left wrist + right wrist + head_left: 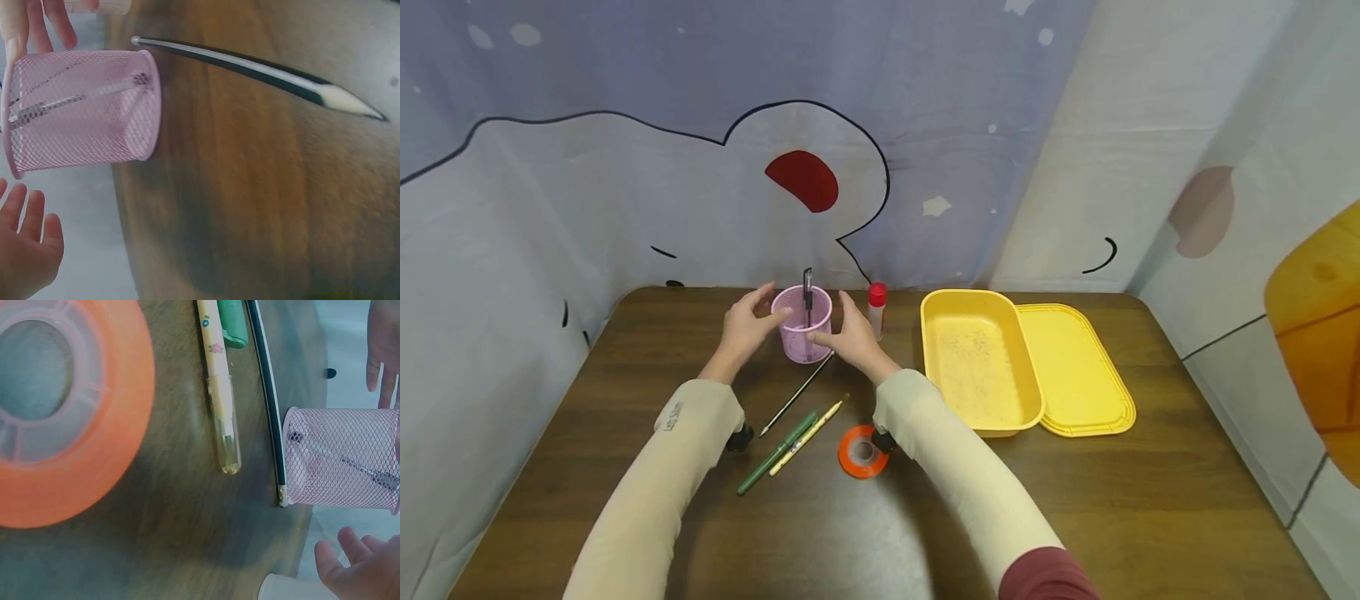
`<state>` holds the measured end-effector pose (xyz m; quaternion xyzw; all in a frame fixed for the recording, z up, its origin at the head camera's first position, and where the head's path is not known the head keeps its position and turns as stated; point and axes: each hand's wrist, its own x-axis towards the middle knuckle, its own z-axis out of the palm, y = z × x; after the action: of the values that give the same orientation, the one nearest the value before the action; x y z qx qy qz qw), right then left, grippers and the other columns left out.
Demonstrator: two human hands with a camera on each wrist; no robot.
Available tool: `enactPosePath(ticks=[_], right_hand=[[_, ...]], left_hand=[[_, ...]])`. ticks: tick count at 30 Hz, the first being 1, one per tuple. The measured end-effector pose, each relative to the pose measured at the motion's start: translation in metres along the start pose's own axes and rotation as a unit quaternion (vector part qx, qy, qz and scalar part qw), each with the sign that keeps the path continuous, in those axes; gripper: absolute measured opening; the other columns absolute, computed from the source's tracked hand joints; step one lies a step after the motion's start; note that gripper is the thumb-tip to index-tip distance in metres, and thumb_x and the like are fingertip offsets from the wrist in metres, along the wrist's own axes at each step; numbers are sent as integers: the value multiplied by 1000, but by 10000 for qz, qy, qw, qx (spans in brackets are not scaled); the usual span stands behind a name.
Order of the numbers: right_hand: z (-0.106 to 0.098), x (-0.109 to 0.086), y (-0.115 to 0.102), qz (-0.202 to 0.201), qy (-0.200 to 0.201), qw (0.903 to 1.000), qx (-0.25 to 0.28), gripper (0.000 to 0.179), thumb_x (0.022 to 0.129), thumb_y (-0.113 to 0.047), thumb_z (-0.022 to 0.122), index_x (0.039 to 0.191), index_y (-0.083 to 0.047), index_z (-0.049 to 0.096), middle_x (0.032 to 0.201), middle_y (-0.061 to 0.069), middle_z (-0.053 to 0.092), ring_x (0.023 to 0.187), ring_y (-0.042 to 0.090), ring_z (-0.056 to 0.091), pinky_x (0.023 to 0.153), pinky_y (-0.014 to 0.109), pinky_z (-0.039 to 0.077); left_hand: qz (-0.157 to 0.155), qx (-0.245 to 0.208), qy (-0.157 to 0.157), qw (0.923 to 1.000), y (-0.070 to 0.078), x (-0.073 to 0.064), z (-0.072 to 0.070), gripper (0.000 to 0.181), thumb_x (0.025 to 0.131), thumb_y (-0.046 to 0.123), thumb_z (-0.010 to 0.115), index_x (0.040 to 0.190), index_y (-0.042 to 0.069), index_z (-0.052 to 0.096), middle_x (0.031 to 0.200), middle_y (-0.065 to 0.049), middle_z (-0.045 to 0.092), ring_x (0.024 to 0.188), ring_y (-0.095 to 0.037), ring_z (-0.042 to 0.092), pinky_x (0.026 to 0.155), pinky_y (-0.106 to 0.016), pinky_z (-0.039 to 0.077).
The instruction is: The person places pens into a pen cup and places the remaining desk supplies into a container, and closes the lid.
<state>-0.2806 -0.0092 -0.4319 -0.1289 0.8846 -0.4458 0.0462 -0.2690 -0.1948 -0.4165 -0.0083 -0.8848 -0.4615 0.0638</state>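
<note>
Left hand (pixel 747 327): fingers spread, at the cup's nine o'clock. Right hand (pixel 853 337): fingers spread, at three; contact with the cup uncertain. Cup (pixel 796 343): mesh, upright between them. Black pen (pixel 808 293): standing inside, above the rim. Pencil (pixel 796 395): at six, one end by the cup's base. Glue stick (pixel 876 310): at three, beyond the right hand. Green pen (pixel 777 454), yellow pen (pixel 806 439): at six. Tape (pixel 847 455): at five. Tray (pixel 973 362), lid (pixel 1075 367): farther, at three. Risks: uneven pressure could tip the cup; a nudge from its base could roll the pencil.
</note>
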Motion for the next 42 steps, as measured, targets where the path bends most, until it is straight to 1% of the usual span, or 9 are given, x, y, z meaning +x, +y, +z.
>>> enactPosePath(ticks=[5,8,14,16,20,23,28,37,42], right_hand=[[1,-5,7,142,-38,9995,-287,81,73,-29,70,136,-3,28,137,16,38,125,27,38,103,39,32],[3,-9,11,137,-117,9987,-471,71,74,-25,70,132,-1,36,133,14,43,123,26,41,102,38,33],[7,-18,18,-65,-358,9971,-675,52,74,-25,69,118,-2,52,119,13,55,108,26,52,93,38,40],[10,-20,20,-137,-445,9955,-826,50,74,-26,69,116,-2,54,120,12,54,109,26,52,93,38,40],[13,-22,24,-232,-553,9924,-1077,51,75,-26,68,119,-4,54,131,10,47,121,23,44,100,36,35],[15,-23,26,-406,-608,9902,-1193,49,76,-23,67,119,-3,55,131,10,47,122,22,43,101,35,34],[16,-21,31,-736,-787,9777,-1800,47,78,-25,64,119,-6,55,130,7,49,121,20,44,100,33,35],[20,-20,34,-902,-945,9521,-2764,42,80,-33,61,118,-15,57,128,2,51,117,19,48,92,39,42],[20,-21,35,-1088,-936,9425,-3019,39,81,-33,61,118,-19,57,124,2,52,111,20,50,86,39,44]], left_hand=[[-96,190,-629,9978,-6,-4,1,78,80,39,62,139,5,24,143,-15,28,131,-32,26,105,-49,24],[-150,245,-793,9964,-9,-5,3,84,79,44,61,141,5,19,145,-15,23,133,-32,20,106,-49,20],[-171,397,-909,9949,-12,-5,4,88,77,48,61,142,6,16,145,-15,21,133,-34,19,106,-52,19],[-148,449,-898,9948,-13,-5,4,88,77,48,61,141,6,17,145,-15,22,133,-34,20,106,-51,20],[-110,602,-866,9944,-13,-4,4,87,77,46,62,141,6,19,144,-17,24,132,-35,21,105,-51,20],[-67,780,-844,9933,-12,-4,4,85,77,46,62,140,6,21,143,-19,25,132,-37,21,104,-54,19],[50,964,-791,9922,-11,-4,4,82,78,45,62,139,5,25,142,-20,27,131,-39,20,103,-57,19],[181,1002,-768,9918,-12,-3,5,82,77,45,62,138,4,26,141,-20,28,130,-39,21,103,-56,20],[128,1008,-789,9917,-13,-3,5,83,78,46,61,139,5,25,142,-20,27,130,-39,20,103,-57,20]])
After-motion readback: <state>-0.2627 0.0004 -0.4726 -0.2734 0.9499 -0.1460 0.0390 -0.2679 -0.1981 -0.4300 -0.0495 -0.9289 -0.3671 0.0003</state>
